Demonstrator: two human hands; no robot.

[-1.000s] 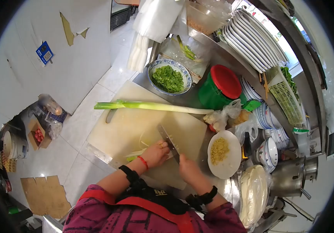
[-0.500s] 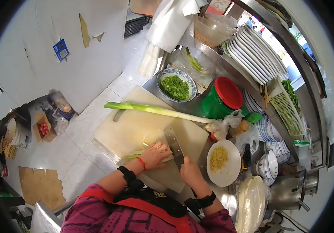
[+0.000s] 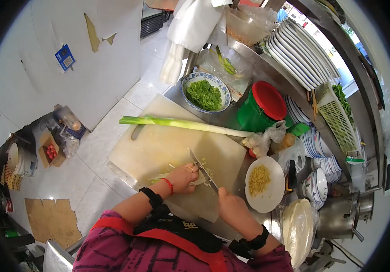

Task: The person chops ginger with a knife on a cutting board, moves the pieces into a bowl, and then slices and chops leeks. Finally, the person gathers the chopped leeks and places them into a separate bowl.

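Observation:
My left hand (image 3: 183, 177) is closed over a bunch of pale leek strips (image 3: 159, 176), holding them down on the white cutting board (image 3: 154, 147). In my right hand (image 3: 230, 204) is the handle of a cleaver (image 3: 202, 170), its blade close beside the left fingertips. Small chopped leek pieces (image 3: 208, 164) lie at the far side of the blade, partly hidden by it. A long whole leek (image 3: 186, 124) rests across the far part of the board, its green end to the left.
Beyond the board stands a patterned bowl (image 3: 188, 82) of chopped greens. A white plate (image 3: 273, 199) with minced yellowish bits sits right of the board. Further right are a green bucket (image 3: 249, 113) with a red lid, plastic bags, stacked bowls (image 3: 315, 143) and a metal pot (image 3: 335, 216).
The cleaver has turned, now showing its blade more edge-on. My right hand has shifted slightly right and nearer me; more cut pieces show by the blade. The view has shifted a little.

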